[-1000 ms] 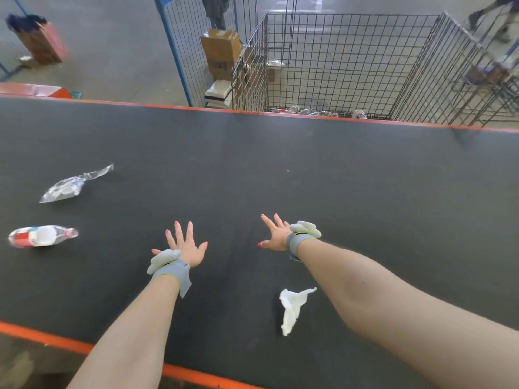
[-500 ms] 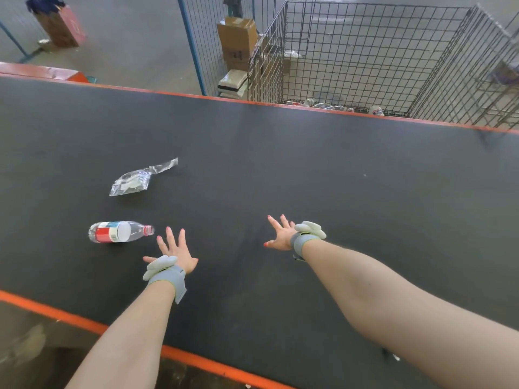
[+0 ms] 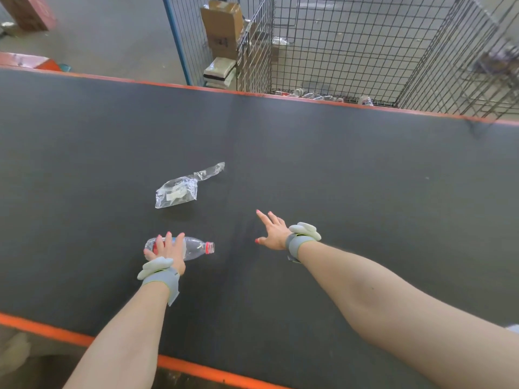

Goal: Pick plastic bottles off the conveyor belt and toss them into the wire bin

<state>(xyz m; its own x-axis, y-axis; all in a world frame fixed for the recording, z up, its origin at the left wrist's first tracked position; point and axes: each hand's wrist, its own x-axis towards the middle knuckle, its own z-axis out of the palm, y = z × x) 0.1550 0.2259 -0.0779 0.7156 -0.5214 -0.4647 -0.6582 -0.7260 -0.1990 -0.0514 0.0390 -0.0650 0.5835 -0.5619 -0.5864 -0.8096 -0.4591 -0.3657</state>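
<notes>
Spanning nearly all you see, the dark conveyor belt (image 3: 365, 178) runs between orange edges. The wire bin (image 3: 365, 37) stands past its far edge at your 1 o'clock, with a few bottles (image 3: 309, 95) lying on its floor. A cardboard box (image 3: 222, 23) stands outside the bin at 12 o'clock.

On the belt, a clear plastic bag (image 3: 177, 192) lies at 12 o'clock of the plastic bottle (image 3: 196, 247), near it but apart. The bottle lies on its side at your 8 o'clock, red cap pointing to 3 o'clock.

Your left hand (image 3: 168, 251) rests on its labelled end, fingers (image 3: 168, 240) straight and close together across the top, not wrapped round it. Your right hand (image 3: 273, 233) hovers over bare belt, fingers spread apart, holding nothing.

You look to be at the pick. Next, curl fingers and thumb round the bottle, lift it, and throw long toward 1 o'clock, since the bin sits well beyond the belt. Leave the bag.
</notes>
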